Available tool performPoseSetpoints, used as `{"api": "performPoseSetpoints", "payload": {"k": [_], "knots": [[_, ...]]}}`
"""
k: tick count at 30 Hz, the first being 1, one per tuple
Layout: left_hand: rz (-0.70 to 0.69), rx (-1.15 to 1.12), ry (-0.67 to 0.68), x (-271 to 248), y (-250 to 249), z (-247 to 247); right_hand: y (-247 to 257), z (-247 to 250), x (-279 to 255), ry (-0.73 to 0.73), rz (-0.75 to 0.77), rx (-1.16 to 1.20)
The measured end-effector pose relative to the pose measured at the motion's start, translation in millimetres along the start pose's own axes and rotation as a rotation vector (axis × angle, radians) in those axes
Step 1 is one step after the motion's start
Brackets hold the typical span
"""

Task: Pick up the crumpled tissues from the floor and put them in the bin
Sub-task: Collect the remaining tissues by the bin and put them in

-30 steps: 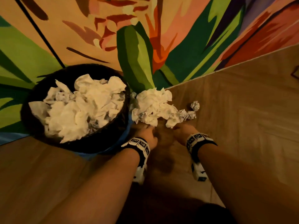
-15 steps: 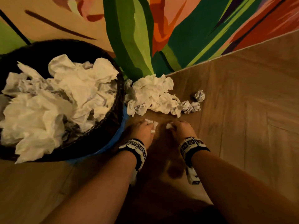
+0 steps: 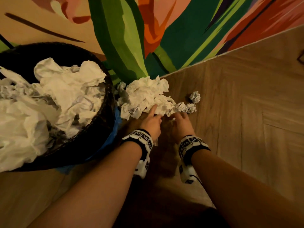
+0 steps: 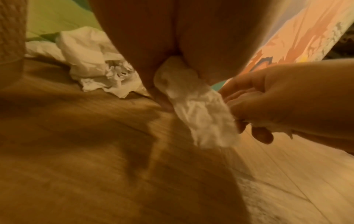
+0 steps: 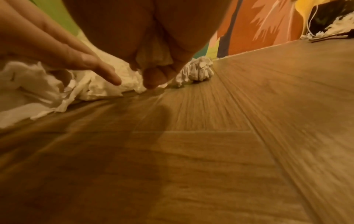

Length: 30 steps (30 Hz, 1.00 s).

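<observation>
I see the pile of crumpled tissues (image 3: 144, 96) on the floor (image 3: 246, 112), against the painted wall's (image 3: 181, 30) base and just beside the dark bin (image 3: 102, 116), itself heaped with tissues. My left hand (image 3: 150, 122) pinches a white tissue strip (image 4: 201, 112), index finger stretched onto the pile. My right hand (image 3: 180, 124) is curled round another scrap at the pile's near edge. Two small tissue balls (image 3: 195, 97) lie just right.

You are kneeling in what is looking like a decorated home or studio room: a wood-plank floor (image 3: 246, 112) is meeting a painted leaf mural (image 3: 181, 38), with a woven bin (image 3: 105, 112) standing alongside.
</observation>
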<state>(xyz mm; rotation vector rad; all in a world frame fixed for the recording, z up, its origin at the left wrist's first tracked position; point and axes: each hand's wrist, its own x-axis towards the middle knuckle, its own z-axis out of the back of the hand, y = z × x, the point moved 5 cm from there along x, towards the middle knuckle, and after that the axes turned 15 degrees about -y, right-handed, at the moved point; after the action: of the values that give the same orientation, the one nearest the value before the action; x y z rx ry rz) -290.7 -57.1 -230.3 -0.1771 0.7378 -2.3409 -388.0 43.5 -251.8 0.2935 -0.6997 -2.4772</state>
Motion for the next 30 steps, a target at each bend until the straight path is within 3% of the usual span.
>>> {"api": "performPoseSetpoints", "payload": {"k": [4, 9, 15, 19, 21, 24, 27, 30], "knots": [[0.04, -0.019, 0.035, -1.5, 1.4, -5.4, -7.0, -12.0, -2.0, 0.134, 0.097, -0.162], [0.209, 0.054, 0.104, -15.1, 14.6, -4.8, -15.4, -23.1, 1.4, 0.417, 0.059, -0.294], [0.263, -0.212, -0.05, -28.0, 27.5, 3.8, -2.4, -11.1, 0.6, 0.312, 0.038, -0.219], [0.192, -0.066, 0.152, -28.7, 22.0, -9.1, -2.9, -22.0, -25.8, 0.401, 0.028, -0.096], [0.142, 0.04, 0.18, -34.5, 20.4, -13.3, -7.7, -21.0, -29.4, 0.387, -0.03, -0.05], [0.179, -0.011, 0.106, -43.7, 23.4, -12.2, -14.1, -6.5, -19.6, 0.191, -0.129, 0.045], [0.264, -0.125, 0.059, -51.1, 31.6, -3.1, -7.5, 5.2, -1.7, 0.033, -0.058, 0.008], [0.245, -0.17, 0.087, -54.1, 36.9, 8.6, 12.1, -5.7, 11.4, 0.184, 0.042, -0.075]]}}
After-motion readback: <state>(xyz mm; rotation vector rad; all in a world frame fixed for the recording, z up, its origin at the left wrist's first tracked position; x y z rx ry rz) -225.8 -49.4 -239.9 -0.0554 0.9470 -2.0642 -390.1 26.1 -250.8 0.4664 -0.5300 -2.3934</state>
